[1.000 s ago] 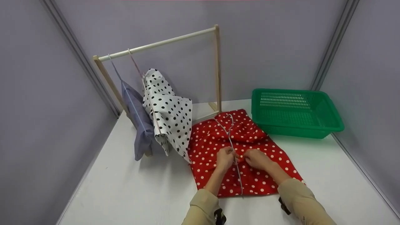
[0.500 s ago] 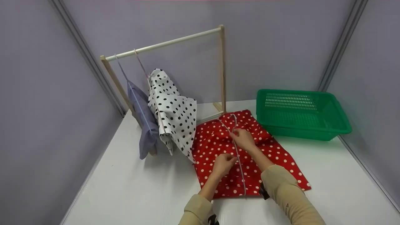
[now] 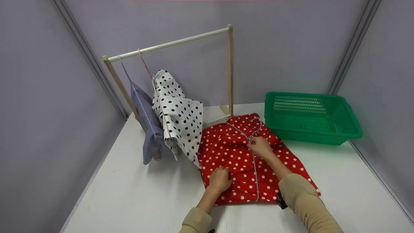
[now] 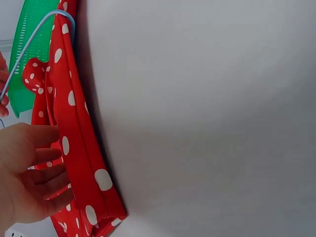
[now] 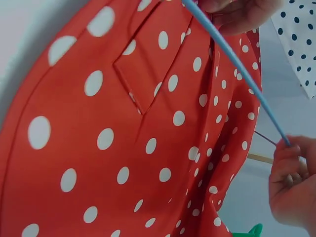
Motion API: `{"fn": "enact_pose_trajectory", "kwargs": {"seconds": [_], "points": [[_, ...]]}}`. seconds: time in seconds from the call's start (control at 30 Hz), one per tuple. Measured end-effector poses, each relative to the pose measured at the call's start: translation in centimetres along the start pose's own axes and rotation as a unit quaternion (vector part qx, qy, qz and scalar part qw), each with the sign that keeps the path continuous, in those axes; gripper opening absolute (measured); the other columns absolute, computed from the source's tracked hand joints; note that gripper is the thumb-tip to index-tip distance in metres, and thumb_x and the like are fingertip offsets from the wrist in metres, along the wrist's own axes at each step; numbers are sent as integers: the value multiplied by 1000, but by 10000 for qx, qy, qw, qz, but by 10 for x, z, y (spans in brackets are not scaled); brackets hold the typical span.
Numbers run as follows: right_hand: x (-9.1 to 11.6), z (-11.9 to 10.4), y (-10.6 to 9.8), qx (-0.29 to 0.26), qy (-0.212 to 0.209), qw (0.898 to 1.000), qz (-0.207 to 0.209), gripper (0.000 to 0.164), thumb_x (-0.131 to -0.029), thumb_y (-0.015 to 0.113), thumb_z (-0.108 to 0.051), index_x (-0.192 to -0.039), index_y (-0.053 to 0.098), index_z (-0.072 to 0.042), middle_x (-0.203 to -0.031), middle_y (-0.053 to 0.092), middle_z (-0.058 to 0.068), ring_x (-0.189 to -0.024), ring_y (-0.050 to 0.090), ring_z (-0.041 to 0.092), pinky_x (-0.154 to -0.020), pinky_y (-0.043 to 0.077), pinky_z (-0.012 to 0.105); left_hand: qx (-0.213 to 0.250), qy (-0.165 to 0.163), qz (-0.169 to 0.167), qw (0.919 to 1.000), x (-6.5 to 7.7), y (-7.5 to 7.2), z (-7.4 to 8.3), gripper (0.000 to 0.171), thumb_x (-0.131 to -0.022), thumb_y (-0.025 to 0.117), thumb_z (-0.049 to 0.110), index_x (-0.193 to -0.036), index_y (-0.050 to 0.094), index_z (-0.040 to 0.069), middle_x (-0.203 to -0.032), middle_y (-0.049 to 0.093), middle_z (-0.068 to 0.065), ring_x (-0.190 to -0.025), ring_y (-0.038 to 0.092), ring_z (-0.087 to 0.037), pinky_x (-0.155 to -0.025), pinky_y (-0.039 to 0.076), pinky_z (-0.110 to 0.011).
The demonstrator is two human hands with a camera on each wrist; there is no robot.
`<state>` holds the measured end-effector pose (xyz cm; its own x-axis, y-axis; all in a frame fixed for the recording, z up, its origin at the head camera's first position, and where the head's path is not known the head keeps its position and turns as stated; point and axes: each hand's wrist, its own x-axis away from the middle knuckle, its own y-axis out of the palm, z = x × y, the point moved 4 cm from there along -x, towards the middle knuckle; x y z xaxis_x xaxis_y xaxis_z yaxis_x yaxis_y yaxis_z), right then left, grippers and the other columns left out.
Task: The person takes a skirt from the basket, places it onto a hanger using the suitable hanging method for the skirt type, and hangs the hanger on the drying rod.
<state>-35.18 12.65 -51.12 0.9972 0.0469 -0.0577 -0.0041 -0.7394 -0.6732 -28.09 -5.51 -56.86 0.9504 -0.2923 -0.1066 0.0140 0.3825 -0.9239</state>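
A red garment with white dots (image 3: 237, 158) lies spread on the white table, with a thin grey-blue clothes hanger (image 3: 255, 168) lying lengthwise over it. My right hand (image 3: 260, 148) pinches the hanger just below its hook; the right wrist view shows thumb and fingers of that hand (image 5: 294, 182) closed on the blue bar. On the garment's left lower part rests my left hand (image 3: 220, 179). In the left wrist view its fingers (image 4: 47, 173) are loosely bent, fingertips right at a fold of the red cloth. A stitched seam corner shows on the garment in the right wrist view.
To the left stands a wooden clothes rack (image 3: 230, 71) with a white rail. From it hang a purple-grey cloth (image 3: 145, 119) and a white one with black dots (image 3: 179, 113), which reaches the red garment's edge. A green plastic basket (image 3: 312, 132) stands at the back right.
My right hand has gone from the garment's middle up to the hanger's neck. The hanger has shifted right. My left hand has left the hanger, moving left and down onto the cloth.
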Motion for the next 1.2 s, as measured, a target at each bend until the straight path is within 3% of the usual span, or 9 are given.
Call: {"fn": "enact_pose_trajectory", "kwargs": {"seconds": [0.13, 0.37, 0.57, 0.7, 0.77, 0.97, 1.07, 1.2], "points": [[-1, 5, -4, -19, 127, 9998, 123, 16, -91, 53, -9, -86, 64, 2, -63, 55, 6, -47, 50, 14, -45, 43, 25, -306, 70, 139, 9994, 2, 0, -2, 25, -73, 77, 16, -92, 67, 3, -85, 60, -9, -81, 58, -23, -76, 48, -38], [-5, 19, -19, 412, 319, 9971, 563, 23, -89, 52, -5, -66, 56, -3, -57, 51, 6, -44, 47, 14, -43, 40, 23, -379, 95, 254, 9989, 3, -2, -5, 16, -67, 77, 7, -77, 65, 6, -73, 59, -5, -70, 58, -21, -66, 48, -35], [-7, 23, -20, 337, 711, 9969, 63, 16, -92, 53, -11, -93, 63, 2, -78, 58, 12, -56, 55, 17, -50, 46, 24, -257, -44, 213, 9994, 1, -8, -1, 9, -73, 73, 9, -73, 65, 5, -67, 58, -5, -63, 56, -20, -61, 48, -35], [-5, 15, -16, 125, 740, 9968, -291, 22, -93, 52, -12, -107, 60, 3, -82, 58, 13, -59, 56, 18, -54, 50, 28, 618, -355, -151, 9973, -7, -9, 11, 8, -82, 67, 13, -79, 66, 6, -68, 58, -2, -60, 52, -14, -59, 46, -31], [-3, 9, -16, 51, 595, 9976, -358, 22, -92, 50, -9, -108, 59, 5, -77, 57, 12, -56, 56, 18, -53, 51, 30, 1342, -414, -278, 9897, -13, -7, 22, 7, -86, 64, 13, -84, 67, 6, -70, 59, 0, -60, 50, -10, -58, 45, -27], [1, -7, -13, -51, 41, 9992, -401, 25, -91, 50, -6, -111, 58, 8, -78, 57, 12, -56, 55, 17, -54, 49, 29, 3186, -373, -478, 9459, -27, -5, 59, 18, -92, 57, 14, -101, 67, 3, -84, 64, 0, -72, 57, -9, -67, 48, -27], [2, -10, -12, 77, -12, 9993, -370, 25, -91, 51, -7, -111, 59, 7, -84, 59, 12, -62, 54, 18, -59, 48, 30, 3565, -602, -541, 9308, -30, -3, 68, 19, -92, 55, 11, -104, 66, 2, -86, 63, -1, -77, 58, -11, -70, 49, -29], [1, -10, -13, 454, -129, 9986, -237, 24, -90, 55, -9, -109, 61, 4, -89, 61, 13, -70, 54, 21, -68, 47, 36, 3845, -971, -686, 9154, -32, 3, 68, 18, -90, 58, 9, -104, 66, 1, -86, 63, -2, -78, 59, -13, -72, 49, -32]]}}
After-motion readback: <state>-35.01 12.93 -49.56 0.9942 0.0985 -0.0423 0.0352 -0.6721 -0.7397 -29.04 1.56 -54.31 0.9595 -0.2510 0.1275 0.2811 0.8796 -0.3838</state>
